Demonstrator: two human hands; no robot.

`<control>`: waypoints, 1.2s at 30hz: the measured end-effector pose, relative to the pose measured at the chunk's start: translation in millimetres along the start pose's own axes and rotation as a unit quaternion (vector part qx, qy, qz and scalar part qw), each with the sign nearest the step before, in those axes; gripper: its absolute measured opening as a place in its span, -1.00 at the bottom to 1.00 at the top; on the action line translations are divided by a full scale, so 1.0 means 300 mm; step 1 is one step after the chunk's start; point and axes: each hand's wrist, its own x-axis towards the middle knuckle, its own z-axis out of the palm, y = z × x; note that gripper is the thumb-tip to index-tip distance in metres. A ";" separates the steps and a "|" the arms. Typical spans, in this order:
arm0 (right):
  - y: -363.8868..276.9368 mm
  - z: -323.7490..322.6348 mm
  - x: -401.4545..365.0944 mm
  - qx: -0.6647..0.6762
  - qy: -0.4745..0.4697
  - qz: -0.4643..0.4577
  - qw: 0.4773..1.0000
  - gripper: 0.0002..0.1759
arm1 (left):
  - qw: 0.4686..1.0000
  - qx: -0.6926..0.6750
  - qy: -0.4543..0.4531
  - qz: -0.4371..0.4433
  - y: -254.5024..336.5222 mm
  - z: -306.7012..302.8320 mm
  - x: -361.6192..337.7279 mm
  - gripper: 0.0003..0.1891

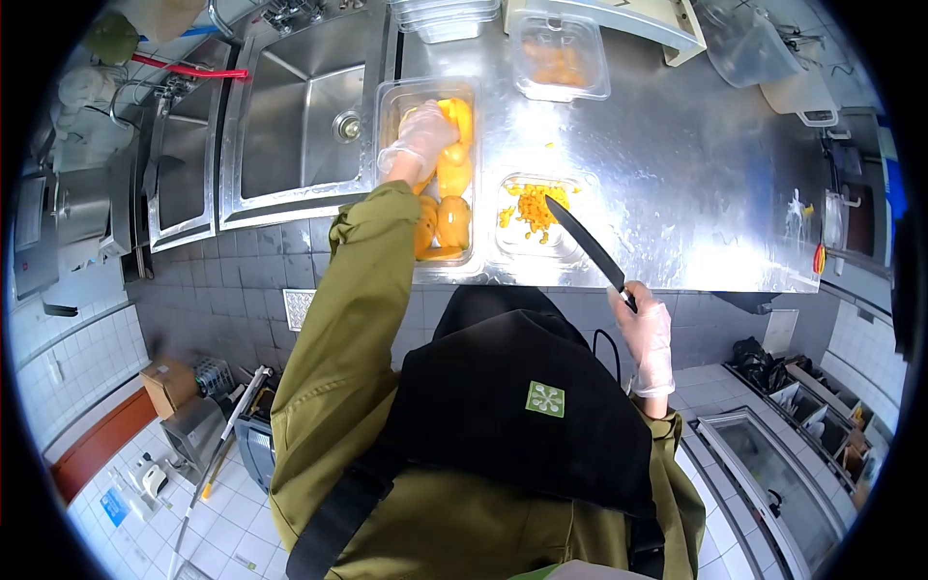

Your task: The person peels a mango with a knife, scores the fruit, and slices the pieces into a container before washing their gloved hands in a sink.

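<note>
Steel kitchen worktop [677, 145], grey tiled floor below. Inside a clear tub [425, 83], left grip [418, 135] gloved, curled onto a yellow piece [452, 155] among several more. Just left of that grip, the sink [300, 116]. Right grip [648, 338] gloved, clenched round a knife [585, 242], blade tip up-left over a small tub [505, 184] of diced yellow bits. Beyond both, a lidded tub [559, 58].

Stainless-steel counter [677, 174] across the upper frame, with a sink [300, 116] set in at upper left, grey tiling [222, 290] below it, and white tiling [232, 541] at lower left.
</note>
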 end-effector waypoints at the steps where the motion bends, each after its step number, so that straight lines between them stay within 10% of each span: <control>1: 0.002 0.006 0.000 0.013 0.003 0.003 1.000 -0.67 | 1.000 0.000 0.002 -0.009 0.007 -0.007 -0.010 -0.55; 7: 0.017 0.017 0.017 0.263 -0.091 0.002 0.960 -0.69 | 0.996 0.006 0.047 -0.073 0.001 -0.113 -0.210 -0.60; 9: 0.005 0.010 0.022 0.346 -0.137 0.008 0.928 -0.69 | 0.968 -0.239 0.071 -0.017 -0.035 -0.097 -0.294 -0.49; 11: -0.020 -0.001 0.023 0.388 -0.166 0.018 0.906 -0.69 | 0.838 -0.544 -0.017 -0.028 -0.058 -0.064 -0.349 -0.47; 16: -0.057 -0.006 0.039 0.401 -0.175 -0.023 0.899 -0.70 | 0.612 -0.790 -0.033 0.015 0.093 0.013 -0.484 -0.61; 23: 0.023 0.053 0.046 0.352 -0.094 -0.001 0.931 -0.67 | 0.711 -0.700 -0.064 -0.026 0.092 0.089 -0.493 -0.65; 28: 0.014 0.024 0.049 -0.001 -0.104 -0.069 0.992 -0.78 | 0.890 -0.433 0.073 -0.118 -0.054 0.081 -0.283 -0.43; 36: -0.085 0.235 0.180 -0.224 -0.010 -0.203 0.953 -0.79 | 0.913 -0.385 0.106 -0.085 0.008 0.001 -0.366 -0.45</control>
